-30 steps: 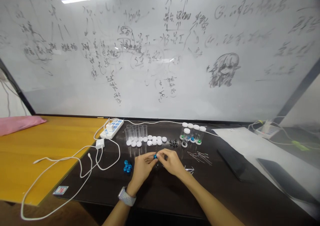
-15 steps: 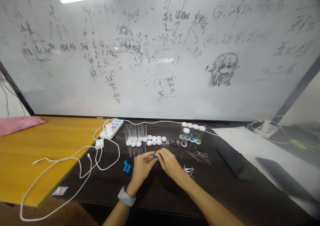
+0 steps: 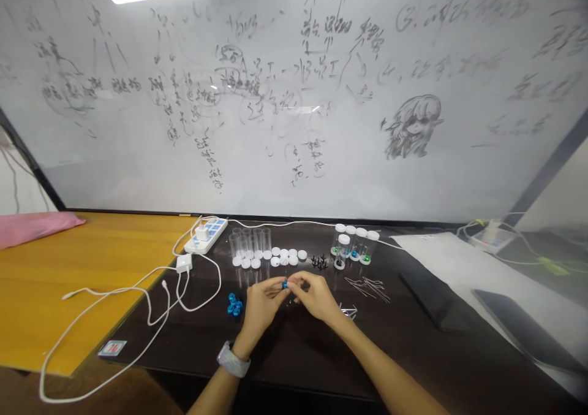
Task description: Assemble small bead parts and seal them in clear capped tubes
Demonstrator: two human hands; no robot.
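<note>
Between my two hands is a small shiny blue ball-like piece (image 3: 285, 284), with a thin wire or pin rising above it. The fingertips of my left hand (image 3: 265, 300) are closed on it from the left. My right hand (image 3: 316, 293) pinches at it from the right. A little pile of similar blue pieces (image 3: 234, 306) lies left of my left hand. Beyond my fingers sit several white round caps (image 3: 284, 257) and small black pronged parts (image 3: 318, 262). Short silvery rods (image 3: 349, 311) lie by my right wrist, thin wires (image 3: 367, 287) farther right.
Several clear tubes (image 3: 250, 243) stand at the back. White-capped tubes (image 3: 361, 243) with green, blue or black contents stand right of them. A power strip (image 3: 206, 236) with white cables lies left. Two dark flat devices, one a black slab (image 3: 429, 301), lie right. A whiteboard (image 3: 275, 157) rises behind.
My right hand has turned slightly and its fingers have shifted on the blue piece. The left hand holds nearly the same pose. The whole view has moved very slightly.
</note>
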